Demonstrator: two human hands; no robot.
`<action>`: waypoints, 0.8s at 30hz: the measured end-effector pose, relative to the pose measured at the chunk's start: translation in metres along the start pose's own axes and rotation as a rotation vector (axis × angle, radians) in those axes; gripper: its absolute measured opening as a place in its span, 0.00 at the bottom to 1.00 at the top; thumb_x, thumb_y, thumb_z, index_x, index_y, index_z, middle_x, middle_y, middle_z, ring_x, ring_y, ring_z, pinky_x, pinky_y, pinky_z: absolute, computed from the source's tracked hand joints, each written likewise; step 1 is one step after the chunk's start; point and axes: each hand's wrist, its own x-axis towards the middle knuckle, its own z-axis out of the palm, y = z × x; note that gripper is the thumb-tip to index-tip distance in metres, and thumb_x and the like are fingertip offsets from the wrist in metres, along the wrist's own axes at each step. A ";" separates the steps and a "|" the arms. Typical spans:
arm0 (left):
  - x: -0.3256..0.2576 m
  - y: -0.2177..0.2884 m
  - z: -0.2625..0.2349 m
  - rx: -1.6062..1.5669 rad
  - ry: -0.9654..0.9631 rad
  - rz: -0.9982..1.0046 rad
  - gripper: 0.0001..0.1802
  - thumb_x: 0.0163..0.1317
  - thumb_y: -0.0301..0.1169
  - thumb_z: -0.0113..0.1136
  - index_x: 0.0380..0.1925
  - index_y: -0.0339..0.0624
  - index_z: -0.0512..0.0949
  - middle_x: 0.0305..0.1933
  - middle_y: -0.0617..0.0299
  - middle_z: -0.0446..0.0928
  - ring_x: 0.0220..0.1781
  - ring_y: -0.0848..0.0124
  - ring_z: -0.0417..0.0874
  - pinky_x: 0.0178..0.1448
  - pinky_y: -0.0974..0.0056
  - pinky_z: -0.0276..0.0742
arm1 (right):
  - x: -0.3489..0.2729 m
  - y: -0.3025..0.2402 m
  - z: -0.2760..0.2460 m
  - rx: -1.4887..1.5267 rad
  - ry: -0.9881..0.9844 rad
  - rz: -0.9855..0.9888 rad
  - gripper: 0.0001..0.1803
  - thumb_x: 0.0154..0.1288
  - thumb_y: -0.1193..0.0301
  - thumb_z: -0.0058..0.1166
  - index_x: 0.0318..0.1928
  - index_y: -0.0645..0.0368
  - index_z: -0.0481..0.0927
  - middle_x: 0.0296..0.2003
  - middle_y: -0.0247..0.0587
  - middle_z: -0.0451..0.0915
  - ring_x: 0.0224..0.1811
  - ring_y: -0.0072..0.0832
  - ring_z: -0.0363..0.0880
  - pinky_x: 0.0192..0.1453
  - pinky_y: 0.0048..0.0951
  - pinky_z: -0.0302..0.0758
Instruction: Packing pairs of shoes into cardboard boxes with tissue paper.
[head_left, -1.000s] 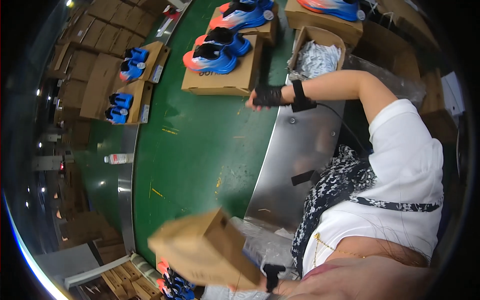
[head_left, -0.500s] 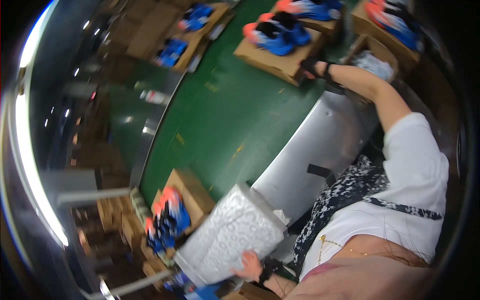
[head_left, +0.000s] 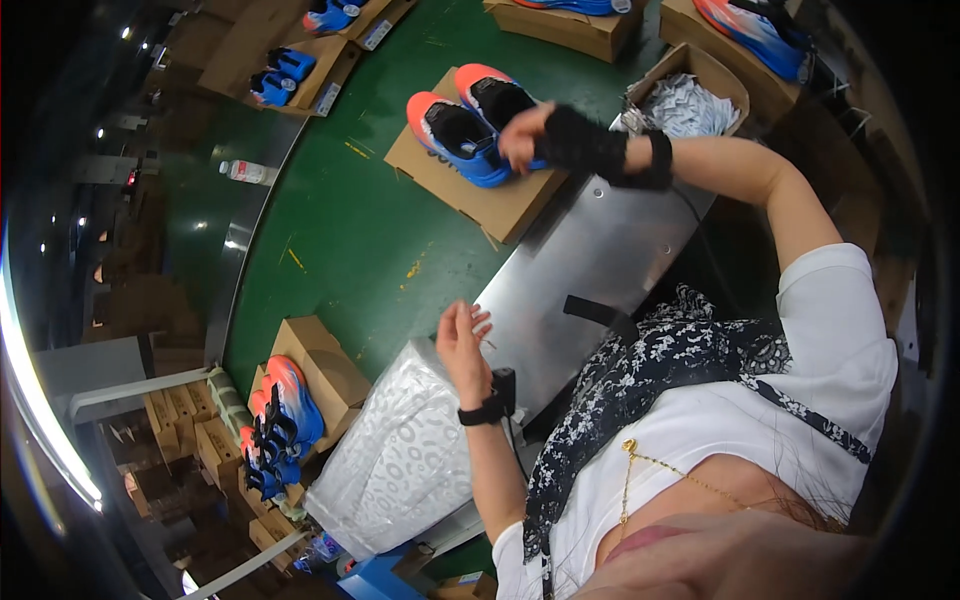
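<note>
A pair of blue, white and orange sports shoes (head_left: 450, 140) stands on a brown cardboard box (head_left: 470, 200) on the green belt. My right hand (head_left: 530, 140), in a black fingerless glove, hovers over the heels of the pair. Its fingers are bent and slightly blurred, so whether they grip a shoe is unclear. My left hand (head_left: 462, 345) is raised with its fingers apart and nothing in it. A black band circles its wrist. Just below it lies a stack of clear-wrapped, grey-white patterned sheets (head_left: 400, 455).
A metal ledge (head_left: 590, 260) runs along the belt's near side. Beyond my right hand stands a carton of crumpled white paper (head_left: 690, 105). More shoes (head_left: 290, 410) sit by a box at lower left. A bottle (head_left: 245, 172) lies across the belt's far edge.
The boxed pair of shoes has come nearer along the belt. My right hand has moved from the box's side to over the shoes. My left hand has lifted off the wrapped stack.
</note>
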 end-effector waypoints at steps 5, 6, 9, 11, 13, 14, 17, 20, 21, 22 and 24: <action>0.052 0.047 0.043 0.146 -0.176 0.273 0.17 0.59 0.35 0.50 0.42 0.34 0.71 0.35 0.60 0.72 0.34 0.73 0.75 0.34 0.71 0.72 | 0.032 0.014 -0.054 -0.465 0.188 0.029 0.14 0.57 0.67 0.47 0.44 0.58 0.73 0.37 0.42 0.76 0.40 0.30 0.74 0.45 0.25 0.69; 0.064 0.053 0.050 0.149 -0.175 0.283 0.17 0.59 0.35 0.50 0.42 0.34 0.71 0.35 0.60 0.72 0.34 0.73 0.75 0.34 0.71 0.72 | 0.036 0.022 -0.053 -0.581 0.127 0.011 0.17 0.58 0.66 0.47 0.48 0.56 0.71 0.40 0.42 0.75 0.43 0.32 0.73 0.48 0.26 0.68; 0.106 0.066 0.069 0.315 -0.209 0.451 0.19 0.59 0.35 0.50 0.47 0.34 0.69 0.39 0.59 0.72 0.34 0.76 0.75 0.34 0.72 0.71 | 0.039 0.040 -0.040 -0.601 0.048 -0.040 0.19 0.58 0.65 0.47 0.51 0.52 0.69 0.43 0.40 0.74 0.46 0.33 0.71 0.51 0.28 0.66; 0.132 0.069 0.081 0.411 -0.205 0.565 0.19 0.58 0.34 0.50 0.47 0.35 0.70 0.42 0.56 0.74 0.39 0.71 0.76 0.42 0.70 0.70 | 0.045 0.046 -0.036 -0.650 0.079 -0.110 0.19 0.57 0.64 0.47 0.51 0.49 0.68 0.42 0.39 0.74 0.45 0.34 0.72 0.48 0.29 0.68; 0.152 0.071 0.093 0.474 -0.185 0.714 0.18 0.58 0.33 0.51 0.47 0.37 0.70 0.44 0.54 0.73 0.43 0.68 0.75 0.45 0.69 0.69 | 0.052 0.044 -0.034 -0.692 0.013 -0.002 0.18 0.58 0.63 0.46 0.50 0.46 0.68 0.40 0.40 0.75 0.41 0.37 0.74 0.44 0.30 0.70; 0.161 0.073 0.099 0.540 -0.161 0.862 0.18 0.57 0.32 0.51 0.47 0.38 0.70 0.46 0.51 0.72 0.47 0.66 0.74 0.49 0.68 0.67 | 0.055 0.041 -0.032 -0.806 0.046 -0.123 0.17 0.58 0.61 0.44 0.50 0.43 0.67 0.37 0.40 0.76 0.37 0.38 0.75 0.40 0.31 0.71; 0.180 0.076 0.113 0.723 -0.170 0.885 0.18 0.57 0.33 0.51 0.47 0.39 0.70 0.49 0.49 0.70 0.53 0.65 0.70 0.53 0.67 0.64 | 0.063 0.029 -0.035 -0.928 -0.018 0.165 0.14 0.58 0.58 0.42 0.43 0.43 0.71 0.34 0.38 0.76 0.38 0.36 0.74 0.42 0.33 0.70; 0.193 0.087 0.125 0.674 -0.113 0.763 0.15 0.57 0.34 0.51 0.43 0.41 0.73 0.36 0.53 0.75 0.38 0.71 0.74 0.41 0.69 0.67 | 0.079 0.041 -0.047 -0.784 0.106 0.094 0.13 0.57 0.57 0.42 0.40 0.45 0.74 0.33 0.40 0.76 0.36 0.38 0.74 0.42 0.34 0.70; 0.197 0.091 0.127 0.652 -0.080 0.701 0.14 0.57 0.35 0.51 0.42 0.42 0.75 0.30 0.56 0.77 0.30 0.75 0.75 0.35 0.70 0.68 | 0.087 0.045 -0.051 -0.735 0.164 0.011 0.14 0.57 0.57 0.43 0.39 0.46 0.76 0.33 0.41 0.77 0.36 0.39 0.74 0.42 0.34 0.70; 0.206 0.096 0.128 0.590 -0.038 0.780 0.13 0.57 0.35 0.52 0.38 0.43 0.77 0.19 0.60 0.74 0.21 0.79 0.70 0.29 0.71 0.66 | 0.097 0.048 -0.054 -0.760 0.188 -0.026 0.16 0.56 0.56 0.44 0.38 0.50 0.78 0.36 0.44 0.76 0.38 0.38 0.74 0.44 0.34 0.69; 0.226 0.103 0.118 0.591 0.014 0.648 0.13 0.55 0.37 0.54 0.38 0.44 0.77 0.20 0.61 0.75 0.22 0.80 0.71 0.30 0.72 0.67 | 0.113 0.032 -0.048 -0.690 0.191 0.136 0.18 0.55 0.56 0.47 0.39 0.54 0.77 0.36 0.44 0.77 0.39 0.37 0.75 0.44 0.30 0.69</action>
